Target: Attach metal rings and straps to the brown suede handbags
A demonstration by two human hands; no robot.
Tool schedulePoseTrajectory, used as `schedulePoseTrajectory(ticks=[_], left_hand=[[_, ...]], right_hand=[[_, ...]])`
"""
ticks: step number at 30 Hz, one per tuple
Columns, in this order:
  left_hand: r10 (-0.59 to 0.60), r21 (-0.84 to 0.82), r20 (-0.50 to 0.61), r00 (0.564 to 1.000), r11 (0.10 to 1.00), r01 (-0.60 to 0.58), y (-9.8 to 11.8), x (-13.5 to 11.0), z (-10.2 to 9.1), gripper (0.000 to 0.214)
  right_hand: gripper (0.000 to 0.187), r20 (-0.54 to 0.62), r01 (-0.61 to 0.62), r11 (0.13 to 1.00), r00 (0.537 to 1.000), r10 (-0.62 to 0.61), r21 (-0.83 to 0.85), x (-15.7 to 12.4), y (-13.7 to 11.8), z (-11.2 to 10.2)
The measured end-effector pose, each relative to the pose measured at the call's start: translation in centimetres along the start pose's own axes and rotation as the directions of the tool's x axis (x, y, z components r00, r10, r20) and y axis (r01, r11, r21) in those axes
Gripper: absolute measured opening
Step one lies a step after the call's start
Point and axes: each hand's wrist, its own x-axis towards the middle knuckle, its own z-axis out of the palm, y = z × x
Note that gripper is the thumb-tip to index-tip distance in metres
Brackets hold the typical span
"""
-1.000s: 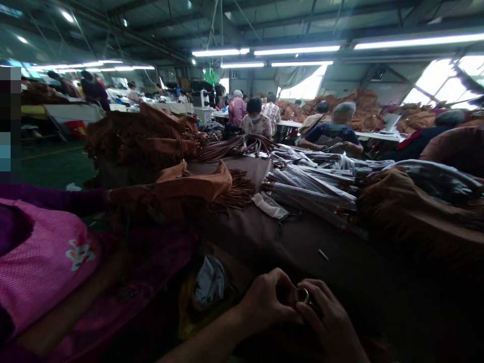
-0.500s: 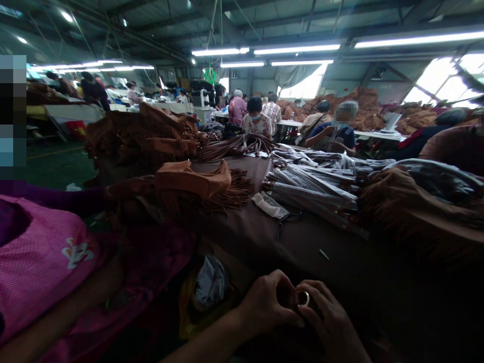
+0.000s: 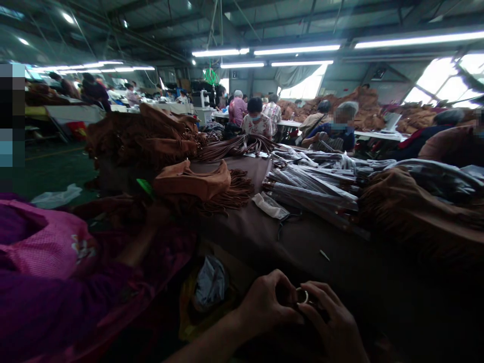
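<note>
Low in the view, a small pale metal ring shows between my two hands. My right hand pinches the ring with bent fingers. My left hand curls toward it from the other side, thumb and fingertips closed close to the ring. Whatever sits between the left fingertips is too dark to make out. Beneath and beyond my hands lies the dark brown table cover, with a small pale sliver on it.
Plastic-wrapped straps lie ahead, beside a white packet. Brown fringed bags are at left centre, another brown fringed piece at right. A co-worker in pink and purple sits close at left, near a lined bin.
My hands stay nearly in place; the ring has turned slightly and shows more fully. At left the co-worker's arm has swung up toward the brown bag, with a green object now showing there.
</note>
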Motion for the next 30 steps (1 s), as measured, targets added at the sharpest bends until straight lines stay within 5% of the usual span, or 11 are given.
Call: schedulePoseTrajectory(ticks=[15,22,25,30], left_hand=[[0.023,0.049,-0.022,0.999,0.999,-0.022,-0.6,0.2,0.2,0.046],[0.003,0.016,0.018,1.0,1.0,-0.003,-0.8,0.0,0.2,0.056],[0.026,0.037,-0.023,0.999,0.999,-0.025,-0.8,-0.2,0.4,0.052],[0.01,0.001,0.012,1.0,1.0,-0.01,-1.1,-0.2,0.5,0.054]], right_hand=[[0.027,-0.021,0.032,0.996,0.999,-0.033,-0.081,-0.3,-0.3,0.5],[0.026,0.213,0.069,0.998,0.975,-0.068,0.002,0.3,-0.3,-0.7],[0.036,0.165,0.036,0.999,0.986,-0.035,-0.003,0.1,0.1,-0.6],[0.022,0.113,0.065,0.998,0.992,-0.064,-0.002,0.0,-0.4,-0.3]])
